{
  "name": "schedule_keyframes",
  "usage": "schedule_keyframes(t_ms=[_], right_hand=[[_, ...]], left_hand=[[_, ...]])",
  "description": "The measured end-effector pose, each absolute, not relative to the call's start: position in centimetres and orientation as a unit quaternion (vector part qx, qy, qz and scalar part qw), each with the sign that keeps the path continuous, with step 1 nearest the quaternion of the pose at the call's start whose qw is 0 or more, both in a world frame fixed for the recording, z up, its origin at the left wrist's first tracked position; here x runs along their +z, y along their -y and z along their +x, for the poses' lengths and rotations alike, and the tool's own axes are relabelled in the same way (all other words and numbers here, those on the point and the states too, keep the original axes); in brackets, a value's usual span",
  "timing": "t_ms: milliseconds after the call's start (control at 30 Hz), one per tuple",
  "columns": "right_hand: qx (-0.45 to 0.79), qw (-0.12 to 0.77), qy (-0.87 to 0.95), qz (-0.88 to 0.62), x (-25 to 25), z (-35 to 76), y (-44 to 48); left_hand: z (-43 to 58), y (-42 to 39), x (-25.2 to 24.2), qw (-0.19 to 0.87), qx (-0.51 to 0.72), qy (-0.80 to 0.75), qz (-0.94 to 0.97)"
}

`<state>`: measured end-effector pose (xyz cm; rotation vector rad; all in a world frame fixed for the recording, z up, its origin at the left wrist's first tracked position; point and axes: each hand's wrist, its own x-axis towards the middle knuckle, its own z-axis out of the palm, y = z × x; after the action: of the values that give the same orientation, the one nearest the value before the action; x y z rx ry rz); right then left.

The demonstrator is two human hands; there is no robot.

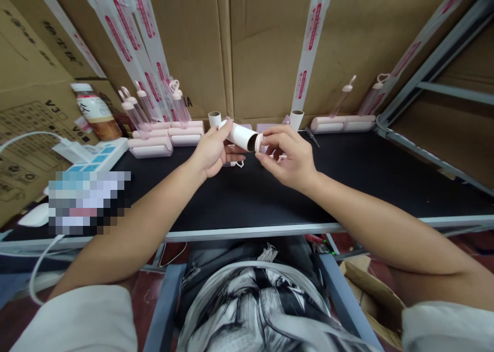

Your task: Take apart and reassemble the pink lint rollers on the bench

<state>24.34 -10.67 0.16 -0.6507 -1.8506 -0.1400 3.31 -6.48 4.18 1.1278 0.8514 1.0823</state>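
Note:
In my left hand (213, 150) is a white roll (242, 137) with a hollow brown core, tilted so that its open end points to the right. My right hand (287, 154) pinches a round pale pink end piece (259, 143) close by that open end. Whether the two touch, I cannot tell. Below the roll, a small part with a heart-shaped loop (240, 163) shows partly behind my left fingers. Two more white rolls stand upright at the back, one on the left (214, 118) and one on the right (297, 119).
Pink cases with clear tubes stand at the back left (150, 147) and back right (343, 124) of the black table (231, 203). A drink bottle (96, 112), a power strip (102, 156) and a blurred-out item (87, 203) are at left. Cardboard (262, 48) rises behind.

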Motion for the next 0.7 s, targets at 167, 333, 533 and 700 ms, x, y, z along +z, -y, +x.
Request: schedule_keyframes(t_ms=[167, 333, 533, 700], right_hand=[[-0.09, 0.534, 0.785, -0.3, -0.06, 24.26, 10.68], [-0.124, 0.519, 0.781, -0.325, -0.34, 23.93, 10.86], [-0.12, 0.528, 0.787, -0.296, -0.58, 24.04, 10.45], [-0.044, 0.546, 0.779, -0.306, -0.86, 24.38, 10.44]], left_hand=[[3.99, 7.18, 4.33, 0.658, 0.467, -0.368, 0.462], [4.05, 7.09, 4.32, 0.669, 0.458, -0.362, 0.459], [3.82, 7.07, 4.44, 0.68, 0.448, -0.35, 0.462], [3.45, 6.67, 4.05, 0.676, 0.443, -0.346, 0.476]])
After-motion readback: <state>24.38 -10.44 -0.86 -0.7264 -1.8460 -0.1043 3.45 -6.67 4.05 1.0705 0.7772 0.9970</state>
